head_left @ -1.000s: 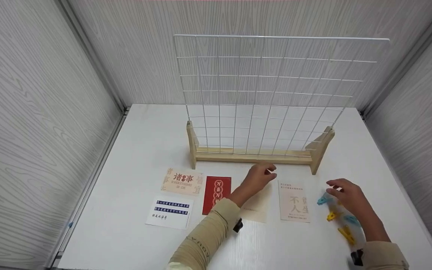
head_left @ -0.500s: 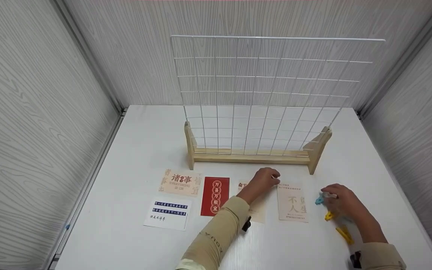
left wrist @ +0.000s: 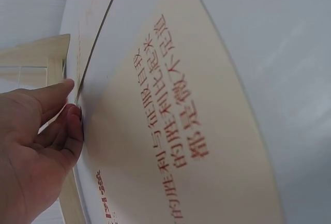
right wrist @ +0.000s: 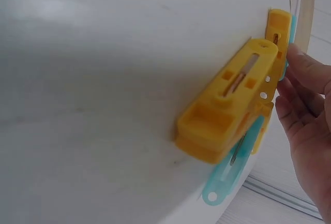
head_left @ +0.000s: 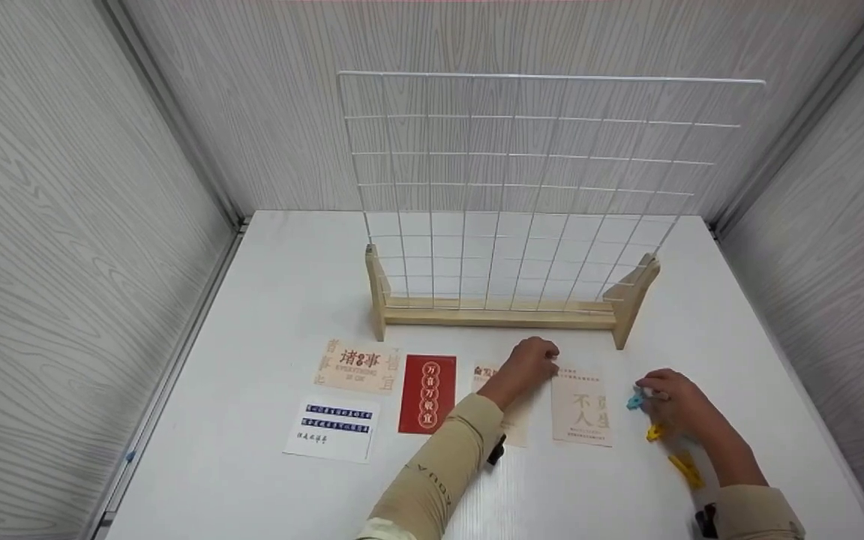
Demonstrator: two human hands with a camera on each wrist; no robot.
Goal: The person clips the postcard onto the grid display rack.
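My left hand (head_left: 523,369) is at the upper left corner of the rightmost pale card (head_left: 580,416); thumb and finger pinch that corner in the left wrist view. Under my left forearm lies another cream card (left wrist: 207,131) with red writing, partly covered in the head view. My right hand (head_left: 683,397) holds a light blue clip (head_left: 634,403) between thumb and fingers at the right of the table. Yellow clips (right wrist: 227,105) and a second blue clip (right wrist: 232,164) lie beside this hand, some hidden under it in the head view.
A white wire grid (head_left: 507,184) stands upright in a wooden base (head_left: 499,318) behind the cards. To the left lie a red card (head_left: 427,394), a pinkish card (head_left: 357,365) and a white card with blue bands (head_left: 331,429). Panels wall the table.
My left hand has shifted slightly right and down to the rightmost card's corner. The right hand has moved left and down, its fingers closing on the blue clip. The view shifted slightly.
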